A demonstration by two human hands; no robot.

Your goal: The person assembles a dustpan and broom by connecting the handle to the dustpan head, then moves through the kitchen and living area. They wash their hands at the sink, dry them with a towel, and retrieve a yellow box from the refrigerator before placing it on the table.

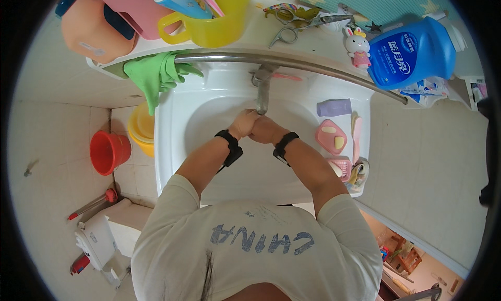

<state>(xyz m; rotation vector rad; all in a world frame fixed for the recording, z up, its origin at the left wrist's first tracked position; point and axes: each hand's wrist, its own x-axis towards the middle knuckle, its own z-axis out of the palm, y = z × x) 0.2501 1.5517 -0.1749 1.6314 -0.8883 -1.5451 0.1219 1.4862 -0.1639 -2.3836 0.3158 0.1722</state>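
Both of my hands meet just below the metal faucet (262,95), over the basin of the white sink (168,144). My left hand (243,124) presses against my right hand (264,131), and the fingers of both are closed in toward each other. Whatever lies between them, if anything, is hidden. A black band (230,144) circles my left wrist and another black band (286,142) my right. On the sink's right ledge lie a pink soap dish (324,139) with pale soap pieces, a purple tube (334,108), and a pink brush (356,139).
A metal rail (229,57) crosses behind the sink, with green gloves (151,76) draped over it. The shelf behind holds a yellow mug (224,29), scissors (286,36), a rabbit figure (358,48) and a blue bottle (417,53). A red bucket (108,152) is at left.
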